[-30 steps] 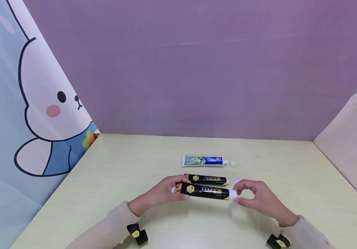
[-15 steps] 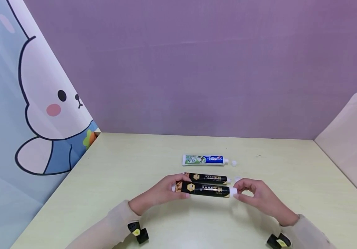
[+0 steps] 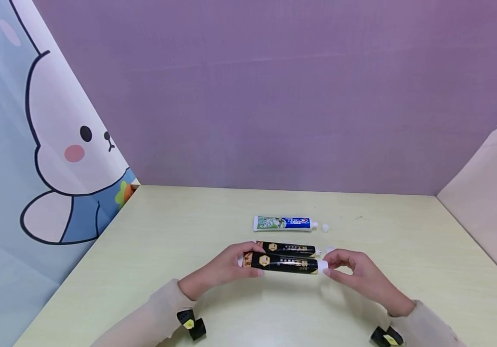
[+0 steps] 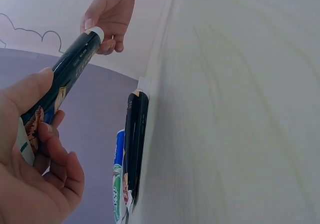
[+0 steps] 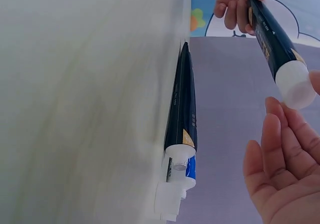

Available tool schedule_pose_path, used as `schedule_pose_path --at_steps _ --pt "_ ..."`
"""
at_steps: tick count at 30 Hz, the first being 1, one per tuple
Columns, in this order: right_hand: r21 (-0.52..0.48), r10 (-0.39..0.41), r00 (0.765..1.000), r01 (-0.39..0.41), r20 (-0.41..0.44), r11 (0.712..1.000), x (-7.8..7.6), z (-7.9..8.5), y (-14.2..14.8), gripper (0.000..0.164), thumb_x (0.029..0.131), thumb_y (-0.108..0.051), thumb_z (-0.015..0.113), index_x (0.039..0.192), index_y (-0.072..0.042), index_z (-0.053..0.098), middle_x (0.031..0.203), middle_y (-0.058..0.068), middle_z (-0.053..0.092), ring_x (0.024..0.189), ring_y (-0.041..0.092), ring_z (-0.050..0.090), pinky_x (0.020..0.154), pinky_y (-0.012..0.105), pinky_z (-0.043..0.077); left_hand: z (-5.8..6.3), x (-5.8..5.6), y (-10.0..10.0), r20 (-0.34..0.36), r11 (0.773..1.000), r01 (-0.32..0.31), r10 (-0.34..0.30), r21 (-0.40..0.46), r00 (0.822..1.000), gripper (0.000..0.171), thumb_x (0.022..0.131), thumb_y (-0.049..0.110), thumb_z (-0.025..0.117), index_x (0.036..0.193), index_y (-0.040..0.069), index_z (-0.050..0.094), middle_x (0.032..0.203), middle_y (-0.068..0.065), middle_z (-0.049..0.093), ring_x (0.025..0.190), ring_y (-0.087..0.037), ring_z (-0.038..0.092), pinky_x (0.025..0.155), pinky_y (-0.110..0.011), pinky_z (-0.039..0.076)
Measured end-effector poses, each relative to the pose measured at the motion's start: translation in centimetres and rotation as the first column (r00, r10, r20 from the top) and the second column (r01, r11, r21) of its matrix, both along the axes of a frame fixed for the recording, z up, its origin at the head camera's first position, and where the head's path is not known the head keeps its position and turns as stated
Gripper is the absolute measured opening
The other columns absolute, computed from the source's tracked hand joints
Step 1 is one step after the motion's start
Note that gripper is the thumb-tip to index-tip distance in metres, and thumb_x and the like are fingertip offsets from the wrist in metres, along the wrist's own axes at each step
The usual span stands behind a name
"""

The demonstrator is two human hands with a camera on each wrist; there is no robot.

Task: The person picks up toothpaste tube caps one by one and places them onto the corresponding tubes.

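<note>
My left hand [image 3: 235,264] grips the tail end of a black toothpaste tube [image 3: 289,263], held level just above the table. Its white cap [image 3: 323,267] points right, still on the tube. Thumb and a finger of my right hand [image 3: 356,271] pinch that cap; in the right wrist view the remaining fingers [image 5: 280,154] are spread below it. Behind the held tube lies a second black toothpaste tube [image 3: 293,249] with its nozzle bare, and a loose white cap [image 3: 330,249] sits by that nozzle, partly behind my right hand.
Farther back on the pale table [image 3: 187,217] lies a green and blue toothpaste tube [image 3: 283,223], uncapped, with a small white cap [image 3: 325,228] to its right. A purple panel [image 3: 283,120] rises at the table's back edge, and a rabbit-print curtain [image 3: 74,144] hangs at left.
The capped end of the held tube has risen slightly, and my right thumb has shifted up a little along the cap. The left hand keeps its grip; the other tubes stay put.
</note>
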State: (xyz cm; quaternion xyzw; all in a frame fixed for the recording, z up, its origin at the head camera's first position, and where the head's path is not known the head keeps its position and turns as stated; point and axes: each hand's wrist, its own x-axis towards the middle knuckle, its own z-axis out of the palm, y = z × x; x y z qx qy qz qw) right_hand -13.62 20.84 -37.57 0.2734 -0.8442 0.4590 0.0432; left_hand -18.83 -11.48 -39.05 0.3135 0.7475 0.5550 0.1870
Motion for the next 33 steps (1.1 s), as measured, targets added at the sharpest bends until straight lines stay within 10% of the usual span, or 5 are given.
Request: schedule_pose_path --at_steps 17,33 --pt "-0.047 0.007 0.976 -0.018 -0.216 0.999 -0.10 -0.17 -0.23 0.039 0.072 0.004 0.078 0.103 -0.012 0.062 0.096 -0.001 0.063 0.083 0.014 0.057 0.074 0.022 0.048 0.34 0.04 -0.14 0.053 0.999 0.018 -0.021 0.045 0.998 0.032 0.087 0.013 0.069 0.116 0.006 0.057 0.125 -0.014 0.054 0.099 -0.018 0.057 0.076 -0.029 0.052" --pt "-0.044 0.029 0.972 -0.040 -0.233 0.998 -0.22 -0.38 -0.06 0.038 0.072 0.003 0.078 0.103 -0.014 0.064 0.093 -0.002 0.065 0.082 0.011 0.058 0.073 0.022 0.048 0.35 -0.05 -0.12 0.060 0.997 0.037 -0.041 0.062 0.997 0.031 0.087 0.012 0.068 0.114 0.001 0.057 0.127 -0.018 0.052 0.106 -0.017 0.055 0.078 -0.028 0.052"
